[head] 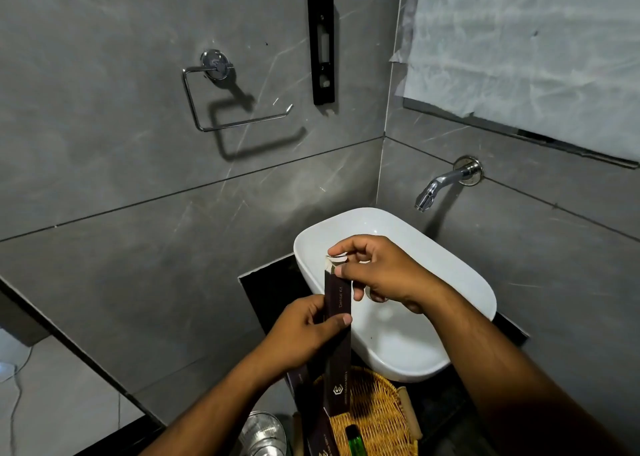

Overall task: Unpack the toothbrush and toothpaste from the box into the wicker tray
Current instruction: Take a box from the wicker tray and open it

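Note:
A long dark brown dental kit box (338, 344) stands almost upright above the wicker tray (377, 410). My left hand (304, 331) grips the box around its middle. My right hand (377, 272) pinches the pale flap at the box's top end, which is lifted open. What is inside the box is hidden. The wicker tray lies at the bottom of the view, in front of the basin, and holds a small green bottle (356, 441). Two more dark boxes (320, 436) lean at the tray's left side.
A white basin (433, 254) sits on a dark counter behind the box, with a chrome tap (446, 181) on the grey tiled wall above it. A metal container (263, 433) stands left of the tray. A towel ring (221, 95) hangs on the left wall.

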